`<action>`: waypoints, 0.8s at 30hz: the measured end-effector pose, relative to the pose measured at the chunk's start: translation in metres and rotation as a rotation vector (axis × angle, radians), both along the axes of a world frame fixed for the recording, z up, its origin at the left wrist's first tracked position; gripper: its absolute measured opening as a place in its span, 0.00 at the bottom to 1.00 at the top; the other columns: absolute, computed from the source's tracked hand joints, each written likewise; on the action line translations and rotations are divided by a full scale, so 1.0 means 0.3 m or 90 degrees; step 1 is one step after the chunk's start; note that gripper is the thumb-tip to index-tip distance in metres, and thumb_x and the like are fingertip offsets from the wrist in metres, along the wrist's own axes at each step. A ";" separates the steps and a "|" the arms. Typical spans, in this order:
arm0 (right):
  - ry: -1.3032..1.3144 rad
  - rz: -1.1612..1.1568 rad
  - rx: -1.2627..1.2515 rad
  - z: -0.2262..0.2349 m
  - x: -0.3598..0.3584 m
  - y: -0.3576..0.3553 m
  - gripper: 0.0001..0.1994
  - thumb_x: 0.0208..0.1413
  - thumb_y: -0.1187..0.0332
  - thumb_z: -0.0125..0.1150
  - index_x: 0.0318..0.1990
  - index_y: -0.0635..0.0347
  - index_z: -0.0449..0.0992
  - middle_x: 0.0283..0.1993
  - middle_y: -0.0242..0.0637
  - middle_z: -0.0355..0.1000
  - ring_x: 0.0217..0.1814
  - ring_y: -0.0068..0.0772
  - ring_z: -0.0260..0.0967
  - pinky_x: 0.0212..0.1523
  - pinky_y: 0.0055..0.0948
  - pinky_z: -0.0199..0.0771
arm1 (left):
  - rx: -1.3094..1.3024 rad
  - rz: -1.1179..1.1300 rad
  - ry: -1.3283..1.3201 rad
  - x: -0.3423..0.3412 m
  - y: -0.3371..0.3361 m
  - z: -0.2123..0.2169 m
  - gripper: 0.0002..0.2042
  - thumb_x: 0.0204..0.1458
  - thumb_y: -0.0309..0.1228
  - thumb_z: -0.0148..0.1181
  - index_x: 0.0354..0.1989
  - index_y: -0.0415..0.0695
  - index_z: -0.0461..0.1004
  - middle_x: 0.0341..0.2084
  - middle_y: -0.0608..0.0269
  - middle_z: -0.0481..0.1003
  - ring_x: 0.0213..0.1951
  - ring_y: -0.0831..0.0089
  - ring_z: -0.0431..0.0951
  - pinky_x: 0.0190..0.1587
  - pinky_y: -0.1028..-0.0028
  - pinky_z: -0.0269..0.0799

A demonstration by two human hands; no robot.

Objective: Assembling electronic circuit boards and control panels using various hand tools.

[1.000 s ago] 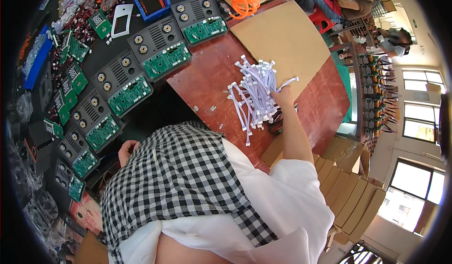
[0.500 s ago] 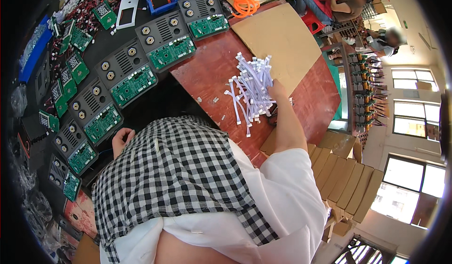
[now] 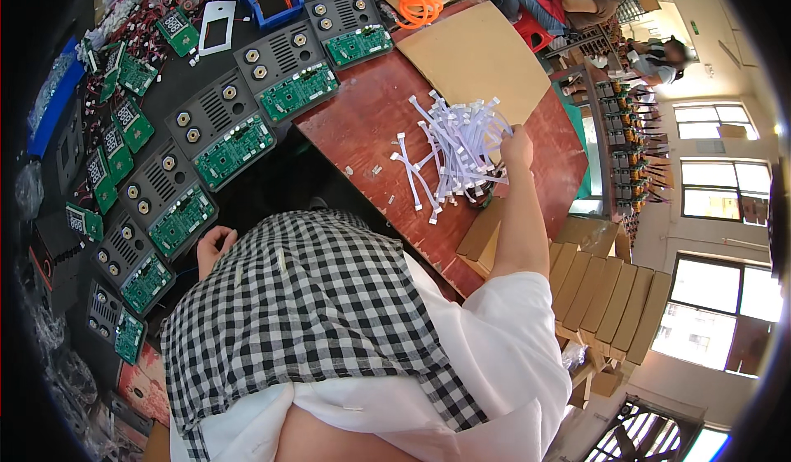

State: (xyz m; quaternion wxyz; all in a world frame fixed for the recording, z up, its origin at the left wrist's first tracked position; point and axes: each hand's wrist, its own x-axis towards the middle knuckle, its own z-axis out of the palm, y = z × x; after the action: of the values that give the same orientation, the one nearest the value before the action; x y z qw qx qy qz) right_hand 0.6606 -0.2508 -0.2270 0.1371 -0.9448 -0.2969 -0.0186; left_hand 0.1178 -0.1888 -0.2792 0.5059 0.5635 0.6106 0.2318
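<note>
A loose heap of white connector cables [image 3: 456, 145] with small plugs at their ends lies on the red tabletop, partly over the cardboard sheet. My right hand [image 3: 517, 146] is closed at the heap's right edge, with a cable bending up into its fingers; how many it grips is hidden. Near the bench edge my left hand [image 3: 216, 244] rests low beside the apron, fingers loosely curled with a gap showing and nothing visible in them. Next to it stands a diagonal row of grey panels [image 3: 167, 169] with brass fittings, each bearing a green circuit board [image 3: 183, 219].
Small display boards [image 3: 132, 122] and tangled wires crowd the far left. A blue bin [image 3: 272, 15] and a coiled orange hose [image 3: 416, 4] lie at the back. A flat cardboard sheet [image 3: 482, 54] covers the table's far part. Cardboard boxes [image 3: 597, 297] stack at right; people sit beyond.
My right hand has moved right along the heap's edge, drawing cables with it, and the heap has spread and shifted. My left hand stays in place.
</note>
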 end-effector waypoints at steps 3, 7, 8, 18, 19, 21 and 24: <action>0.050 0.103 -0.208 -0.017 0.003 0.003 0.13 0.46 0.65 0.46 0.39 0.57 0.67 0.36 0.50 0.69 0.41 0.48 0.66 0.38 0.40 0.66 | 0.018 -0.027 0.005 -0.001 0.002 -0.008 0.08 0.46 0.29 0.53 0.24 0.35 0.67 0.16 0.67 0.67 0.22 0.81 0.63 0.26 0.79 0.60; -0.032 0.056 0.017 0.051 0.053 0.003 0.12 0.46 0.66 0.46 0.39 0.56 0.66 0.35 0.51 0.68 0.40 0.50 0.66 0.37 0.41 0.65 | 0.034 -0.041 -0.033 -0.010 0.011 -0.029 0.07 0.46 0.28 0.53 0.23 0.36 0.67 0.15 0.66 0.66 0.21 0.80 0.63 0.26 0.79 0.60; 0.000 0.064 -0.012 0.075 0.060 -0.002 0.12 0.46 0.66 0.46 0.39 0.56 0.66 0.35 0.51 0.68 0.40 0.50 0.66 0.37 0.41 0.65 | 0.026 -0.043 -0.028 -0.014 0.009 -0.028 0.07 0.46 0.28 0.53 0.23 0.36 0.67 0.15 0.66 0.66 0.21 0.80 0.63 0.26 0.79 0.60; -0.037 0.132 0.067 0.183 0.057 -0.038 0.11 0.46 0.66 0.49 0.37 0.59 0.66 0.34 0.49 0.69 0.39 0.51 0.65 0.36 0.43 0.63 | 0.038 -0.047 -0.039 -0.003 0.014 -0.027 0.08 0.46 0.29 0.53 0.23 0.35 0.68 0.15 0.67 0.65 0.19 0.82 0.63 0.23 0.80 0.59; -0.033 0.178 0.077 0.181 0.056 -0.046 0.11 0.46 0.66 0.49 0.37 0.59 0.66 0.34 0.50 0.69 0.39 0.51 0.65 0.36 0.42 0.63 | 0.027 -0.042 -0.033 0.000 0.015 -0.024 0.08 0.46 0.29 0.53 0.23 0.35 0.68 0.15 0.67 0.65 0.19 0.82 0.62 0.23 0.80 0.58; -0.035 0.143 0.023 0.178 0.063 -0.069 0.11 0.46 0.66 0.49 0.37 0.59 0.66 0.34 0.52 0.68 0.39 0.52 0.65 0.36 0.42 0.64 | 0.017 -0.033 -0.035 0.010 0.018 -0.027 0.08 0.47 0.29 0.53 0.23 0.36 0.68 0.15 0.67 0.65 0.19 0.82 0.62 0.22 0.80 0.58; -0.039 0.081 0.146 0.175 0.068 -0.093 0.11 0.45 0.67 0.50 0.36 0.61 0.66 0.32 0.51 0.69 0.37 0.50 0.67 0.35 0.39 0.64 | 0.046 -0.062 -0.004 0.006 0.031 -0.021 0.08 0.47 0.29 0.53 0.23 0.36 0.68 0.13 0.69 0.64 0.18 0.84 0.61 0.22 0.81 0.57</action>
State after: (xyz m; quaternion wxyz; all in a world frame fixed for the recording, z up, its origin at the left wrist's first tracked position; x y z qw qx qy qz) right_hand 0.6811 -0.2786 -0.1745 0.2362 -0.9013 -0.3559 -0.0728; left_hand 0.1196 -0.1795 -0.2855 0.4977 0.6100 0.5719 0.2306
